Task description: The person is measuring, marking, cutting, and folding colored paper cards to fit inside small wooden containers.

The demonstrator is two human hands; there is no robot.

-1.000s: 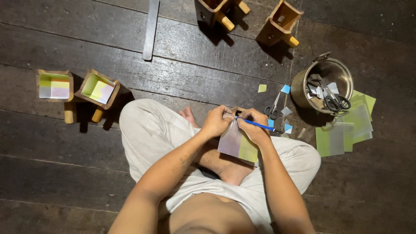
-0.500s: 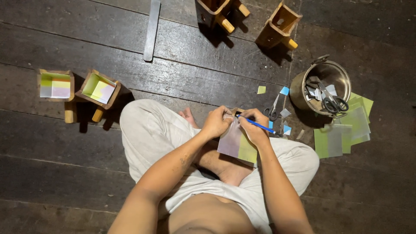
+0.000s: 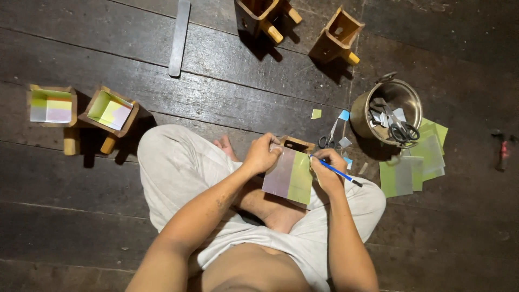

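Around us on the dark plank floor we see two paper-lined boxes, two bare wooden boxes, a metal strip, a pot holding scissors, loose scissors, green sheets and a hammer.

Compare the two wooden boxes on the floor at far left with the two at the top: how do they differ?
The left wooden boxes are lined inside with pale coloured paper; the top wooden boxes show bare wood inside. The left pair stands close together, the top pair further apart. All four have peg-like legs and rest on the dark plank floor.
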